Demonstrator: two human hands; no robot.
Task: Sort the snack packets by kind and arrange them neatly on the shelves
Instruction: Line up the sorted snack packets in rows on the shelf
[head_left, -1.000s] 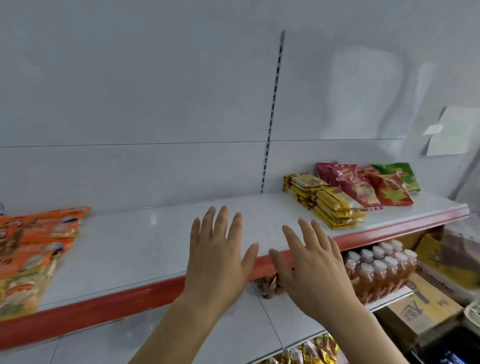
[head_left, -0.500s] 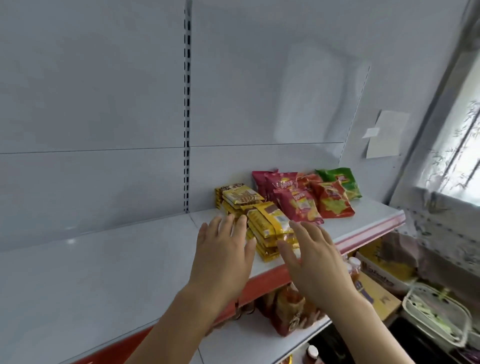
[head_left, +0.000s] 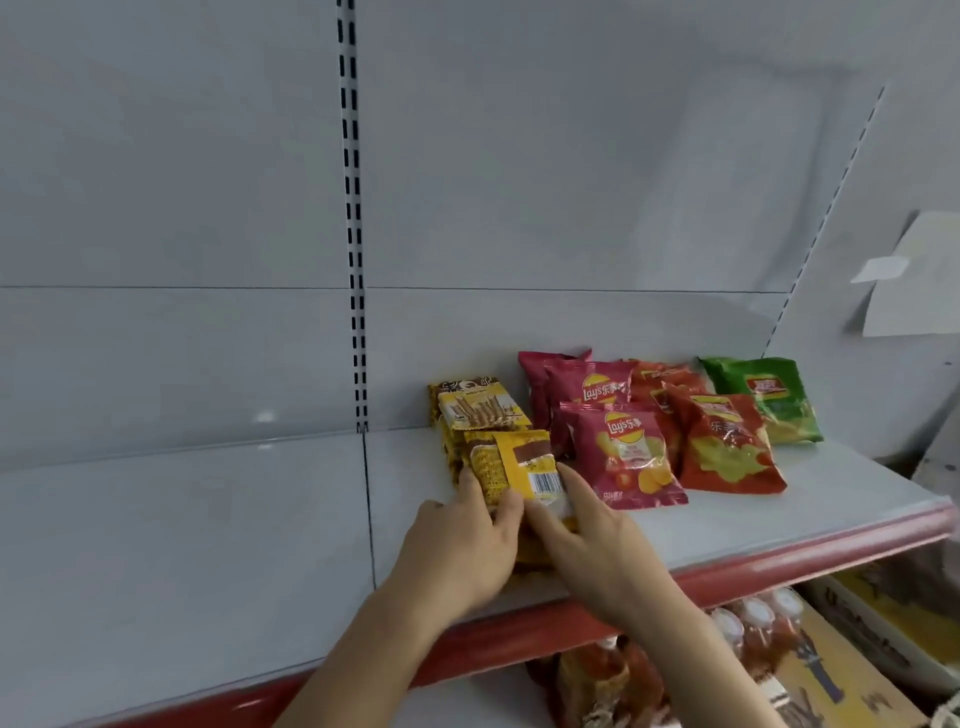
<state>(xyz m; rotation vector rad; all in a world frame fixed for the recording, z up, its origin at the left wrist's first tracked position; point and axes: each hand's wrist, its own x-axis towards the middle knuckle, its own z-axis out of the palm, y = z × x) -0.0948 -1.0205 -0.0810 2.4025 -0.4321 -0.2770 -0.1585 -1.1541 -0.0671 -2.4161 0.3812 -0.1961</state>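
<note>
A stack of yellow-and-brown snack packets (head_left: 511, 460) lies on the white shelf (head_left: 208, 545), with a second yellow stack (head_left: 475, 408) behind it. My left hand (head_left: 462, 545) grips the front stack's left side, fingers curled over the top packet. From the right, my right hand (head_left: 597, 545) holds the same stack, its thumb on the barcode end. To the right lie magenta chip bags (head_left: 623, 457), red chip bags (head_left: 722, 447) and a green chip bag (head_left: 763, 395).
The shelf has a red front edge (head_left: 779, 558) and a white back panel with a slotted upright (head_left: 353, 234). The shelf below holds bottles with white caps (head_left: 748, 623) and a cardboard box (head_left: 841, 675). A paper note (head_left: 914, 280) hangs at right.
The view swung right along the shelf. Both hands, open above the shelf edge before, have moved forward and now hold the front yellow stack from both sides.
</note>
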